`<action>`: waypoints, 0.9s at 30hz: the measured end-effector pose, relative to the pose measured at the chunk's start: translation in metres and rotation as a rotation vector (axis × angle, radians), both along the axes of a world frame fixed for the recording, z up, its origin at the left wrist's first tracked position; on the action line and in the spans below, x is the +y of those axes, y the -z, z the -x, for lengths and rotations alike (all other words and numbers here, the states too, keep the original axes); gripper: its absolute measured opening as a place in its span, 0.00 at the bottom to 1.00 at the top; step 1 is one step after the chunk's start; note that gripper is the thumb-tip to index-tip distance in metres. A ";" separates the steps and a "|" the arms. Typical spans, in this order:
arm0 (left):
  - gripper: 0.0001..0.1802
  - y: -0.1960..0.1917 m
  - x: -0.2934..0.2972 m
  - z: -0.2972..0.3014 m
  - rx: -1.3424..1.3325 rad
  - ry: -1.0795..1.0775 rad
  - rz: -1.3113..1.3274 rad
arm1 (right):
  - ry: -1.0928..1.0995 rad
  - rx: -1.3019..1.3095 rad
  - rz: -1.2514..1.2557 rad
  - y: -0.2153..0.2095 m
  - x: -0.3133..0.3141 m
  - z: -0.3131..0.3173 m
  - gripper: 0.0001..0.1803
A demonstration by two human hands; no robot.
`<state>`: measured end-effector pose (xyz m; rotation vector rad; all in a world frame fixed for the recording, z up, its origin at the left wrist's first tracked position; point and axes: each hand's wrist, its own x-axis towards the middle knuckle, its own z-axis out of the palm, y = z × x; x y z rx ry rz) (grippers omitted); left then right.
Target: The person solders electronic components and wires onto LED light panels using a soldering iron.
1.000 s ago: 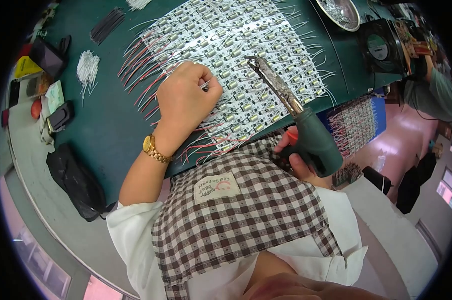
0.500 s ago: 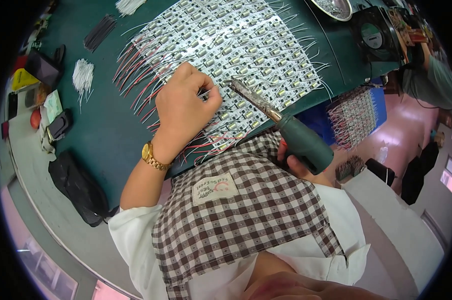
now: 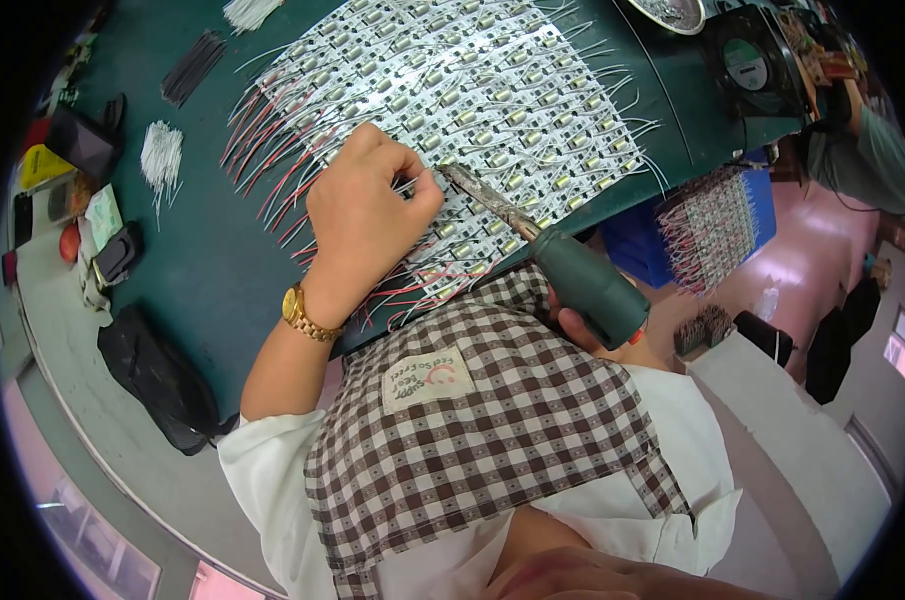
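1. Our left hand rests knuckles-up on the sheet of small white circuit boards, fingers curled narrow so that thumb and forefinger pinch a thin wire end; we judge the pinch is there to steady the lead right at the joint being worked.
2. A gold wristwatch sits on that wrist, and the forearm lies across the dark green bench mat, which gives the hand a firm brace.
3. To the far left, well apart from the hand, lie a bundle of white wire pieces and a bundle of black ones, probably kept there as stock within reach.
4. The red and white leads fan out from the left edge of the board sheet, so each one can be picked singly.
5. The soldering iron slants from lower right up to the left, its metal tip just beside our pinching fingertips, touching or nearly touching the board; the view is too small to tell which.
6. Our right hand is wrapped closed round the iron's green handle, mostly hidden beneath it, held low near the checked apron for a long, steady reach.
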<state>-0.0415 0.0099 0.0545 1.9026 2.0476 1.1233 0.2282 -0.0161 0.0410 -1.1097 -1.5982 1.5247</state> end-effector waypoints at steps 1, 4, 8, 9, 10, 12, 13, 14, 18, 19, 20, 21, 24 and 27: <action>0.04 0.000 -0.001 0.001 0.001 -0.011 -0.006 | -0.137 -0.122 -0.245 0.001 0.008 -0.001 0.17; 0.04 -0.006 0.004 -0.002 -0.008 0.014 0.002 | -0.095 -0.038 -0.080 0.031 0.003 -0.025 0.17; 0.04 -0.004 0.004 -0.003 -0.006 0.010 -0.001 | -0.273 -0.454 -0.827 -0.006 0.018 0.003 0.14; 0.04 -0.002 0.003 -0.001 -0.007 0.006 0.002 | -0.275 -0.453 -0.829 -0.006 0.019 0.006 0.14; 0.04 -0.002 0.003 0.000 -0.007 0.002 0.004 | -0.264 -0.394 -0.847 -0.007 0.020 0.008 0.15; 0.04 -0.002 0.002 0.000 -0.006 0.000 0.004 | -0.253 -0.333 -0.866 -0.005 0.020 0.008 0.16; 0.04 -0.003 0.002 0.000 -0.005 -0.001 0.004 | -0.241 -0.324 -0.859 -0.003 0.020 0.005 0.17; 0.04 -0.003 0.002 0.000 -0.004 -0.003 0.003 | -0.228 -0.315 -0.852 0.001 0.019 0.003 0.19; 0.05 -0.003 0.002 0.000 0.003 -0.004 0.001 | -0.174 -0.393 -0.957 0.014 0.017 -0.003 0.19; 0.05 -0.003 0.002 -0.001 0.008 -0.008 0.004 | -0.178 -0.305 -0.940 0.013 0.019 0.000 0.18; 0.05 -0.003 0.002 -0.001 0.007 -0.007 0.003 | -0.182 -0.217 -0.922 0.010 0.020 0.002 0.18; 0.04 -0.003 0.002 -0.001 0.002 -0.004 0.003 | -0.183 -0.216 -0.923 0.007 0.019 0.004 0.18; 0.04 -0.005 0.002 -0.001 -0.012 0.006 0.007 | -0.230 -0.343 -0.928 -0.002 0.019 0.006 0.18; 0.03 -0.006 0.002 -0.001 -0.018 0.012 0.018 | -0.232 -0.317 -0.924 -0.001 0.021 0.007 0.18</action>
